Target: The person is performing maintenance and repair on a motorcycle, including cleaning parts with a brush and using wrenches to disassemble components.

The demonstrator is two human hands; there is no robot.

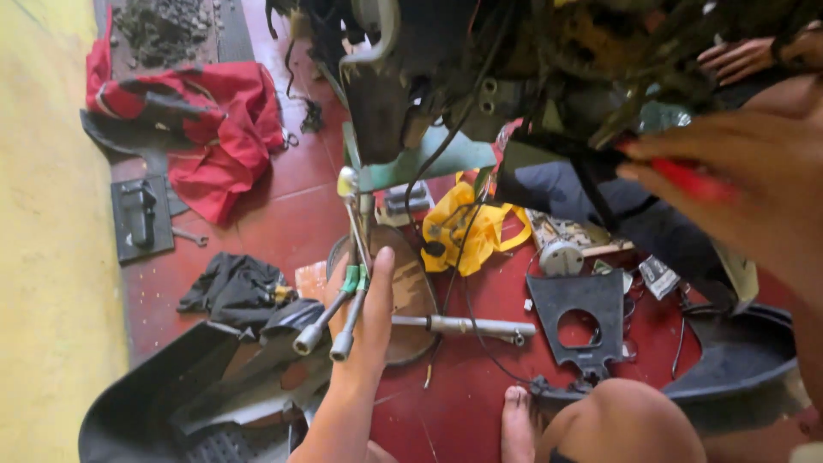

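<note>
Near the lower middle of the frame the person's left hand (364,313) is wrapping its fingers (380,273) around two metal socket wrenches (336,319) with green bands, gripping them together so their tube ends are pointing down-left — the shafts are running up toward a rounded metal tip above. At the right edge the right hand (754,184) is looming large and blurred, its fingers pinching a red-handled tool (696,182) against the dark underside of a machine (514,77) filling the top of the frame. On the red tiled floor (283,214) a long steel tube (467,326) is lying just right of the left hand, with a yellow bag (463,233) above it and a black plastic panel (579,317) with a round hole to its right. A red cloth (227,129) is lying crumpled at upper left — the person's bare foot (517,424) is showing at the bottom.
</note>
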